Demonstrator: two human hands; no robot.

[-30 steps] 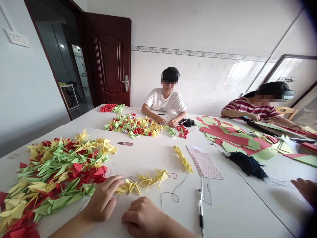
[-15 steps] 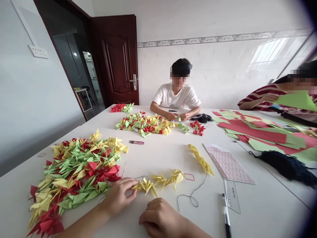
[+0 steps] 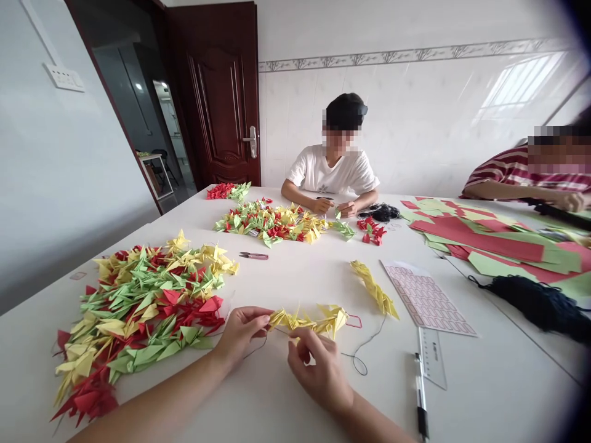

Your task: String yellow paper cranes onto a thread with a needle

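Observation:
My left hand [image 3: 244, 332] is closed, thumb and fingers pinching the left end of a string of yellow folded-paper cranes [image 3: 302, 321]. Just below its middle, my right hand [image 3: 321, 366] is closed, the thumb and forefinger meeting at their tips. A thin line runs toward those fingertips, but what they pinch is too small to make out. Dark thread [image 3: 256, 349] hangs below my left hand. A second yellow crane string [image 3: 373, 289] lies to the right, a loose thread [image 3: 362, 363] trailing from it.
A heap of red, green and yellow cranes [image 3: 148, 301] lies at left, with thread snips [image 3: 253, 255] beyond. At right are a sticker sheet [image 3: 427, 298], a ruler [image 3: 433, 360], a pen [image 3: 420, 400], dark yarn [image 3: 535, 301] and coloured paper [image 3: 484, 240]. Two people sit across the table.
My left hand has moved up and right onto the end of the yellow crane string. My right hand has risen from the table to the string, its fingertips brought together.

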